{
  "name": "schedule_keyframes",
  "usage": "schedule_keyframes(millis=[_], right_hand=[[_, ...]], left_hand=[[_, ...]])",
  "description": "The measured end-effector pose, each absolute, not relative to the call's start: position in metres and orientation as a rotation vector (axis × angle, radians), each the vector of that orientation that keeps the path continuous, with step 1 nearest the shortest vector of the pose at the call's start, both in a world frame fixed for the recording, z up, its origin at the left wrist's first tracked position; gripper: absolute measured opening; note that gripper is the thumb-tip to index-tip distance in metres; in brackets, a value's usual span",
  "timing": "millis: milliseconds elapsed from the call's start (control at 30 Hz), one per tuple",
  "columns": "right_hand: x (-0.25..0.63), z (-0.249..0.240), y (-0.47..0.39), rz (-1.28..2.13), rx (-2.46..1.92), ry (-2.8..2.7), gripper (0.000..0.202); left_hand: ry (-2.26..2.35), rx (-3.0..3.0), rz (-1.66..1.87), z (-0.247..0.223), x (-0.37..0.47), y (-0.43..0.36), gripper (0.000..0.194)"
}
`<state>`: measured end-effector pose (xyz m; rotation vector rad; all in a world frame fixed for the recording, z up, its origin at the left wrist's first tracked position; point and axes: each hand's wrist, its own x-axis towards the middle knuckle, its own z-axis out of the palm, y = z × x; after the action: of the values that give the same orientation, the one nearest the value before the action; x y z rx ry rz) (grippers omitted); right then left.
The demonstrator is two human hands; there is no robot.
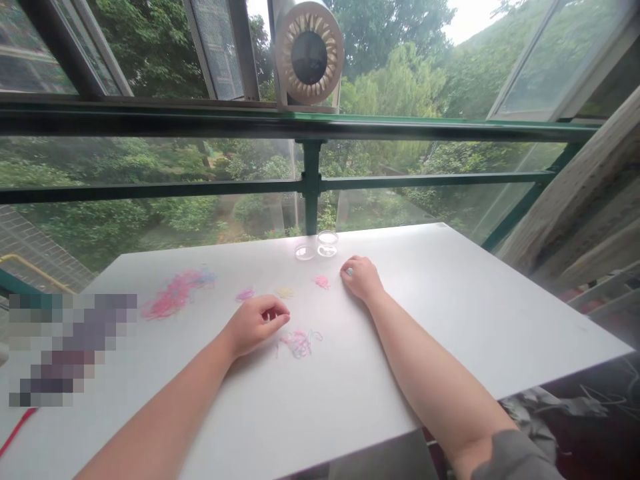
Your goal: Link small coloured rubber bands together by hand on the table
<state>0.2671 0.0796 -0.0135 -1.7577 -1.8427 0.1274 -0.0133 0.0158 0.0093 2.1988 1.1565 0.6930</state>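
Observation:
Near a mixed-colour pile of thin bands or strings (300, 343), my left hand (257, 323) rests on the white table, its fingers curled with a gap between thumb and fingers and nothing visible in it. My right hand (361, 277) is farther out at the right, fingers pressed together on something light blue (349, 272) at the tabletop. Just left of it lies a small pink pile (322, 282). A yellow pile (285, 292) and a purple pile (245, 294) sit beyond my left hand. A larger pink, red and blue pile (177, 293) spreads at the left.
Clear round containers (305, 252) stand at the table's (450, 293) back edge. A pixelated dark object (75, 353) and a red cord (19, 427) are at the left. A green railing (200, 125) runs behind, with a round fan-like device (309, 57) above it.

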Motion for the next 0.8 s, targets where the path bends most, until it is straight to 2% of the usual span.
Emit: schedule_keyframes(millis=[167,333,467,533,600,667,800], right_hand=[[0.276,-0.014,0.078,0.196,-1.691,-1.734,0.015],[0.294,-0.006,0.079,0.230,-1.630,-1.447,0.032],[0.290,0.003,0.073,0.300,-1.593,-1.286,0.041],[0.276,0.005,0.064,0.407,-1.471,-1.288,0.034],[0.259,0.008,0.052,0.505,-1.381,-1.534,0.027],[0.243,0.012,0.039,0.588,-1.299,-1.907,0.021],[0.224,0.017,0.020,0.695,-1.219,-2.352,0.021]], left_hand=[[1.166,2.214,0.677,0.009,-0.015,0.015,0.019],[1.100,2.227,0.574,0.010,-0.019,0.014,0.024],[0.959,2.266,0.461,0.015,-0.019,0.011,0.049],[0.938,2.278,0.390,0.018,-0.018,0.009,0.065],[0.941,2.284,0.353,0.019,-0.016,0.009,0.075],[0.963,2.276,0.367,0.017,-0.015,0.009,0.072],[1.003,2.240,0.419,0.013,-0.014,0.010,0.049]])
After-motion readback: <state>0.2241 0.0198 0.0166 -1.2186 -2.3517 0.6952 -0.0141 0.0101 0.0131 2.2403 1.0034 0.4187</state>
